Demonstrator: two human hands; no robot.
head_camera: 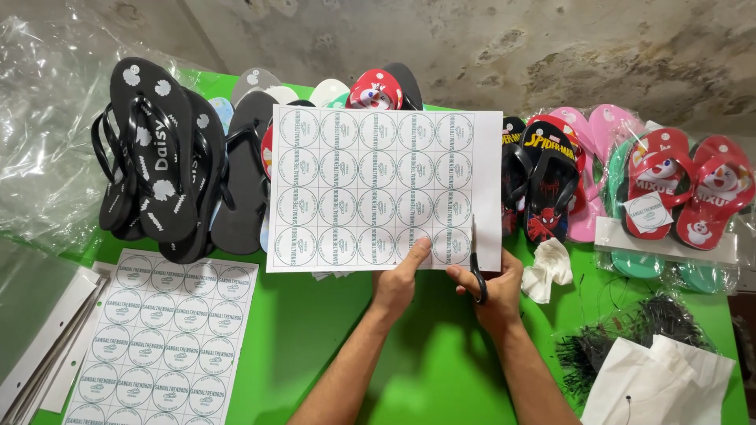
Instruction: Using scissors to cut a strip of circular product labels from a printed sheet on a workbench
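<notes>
Two forearms come up from the bottom edge, and the hands meet at the lower edge of a white sheet of round labels, which is held up flat above the green table. The left hand pinches this lower edge, thumb on the front and the fingers hidden behind the paper. Just to the right of that pinch, the right hand is closed through the handles of the scissors. Their blades point upward and lie on the line between the last column of labels and the blank margin; whether the blades are parted is too small to tell.

It seems the cutting is only at its start, since the sheet looks whole. The cut would need the blades to stay on that printed line while the left hand keeps the paper stretched.

Behind the sheet stand rows of flip-flops. Left of the grip lies a second label sheet; right of it, a crumpled white tissue and a bundle of black strings.
</notes>
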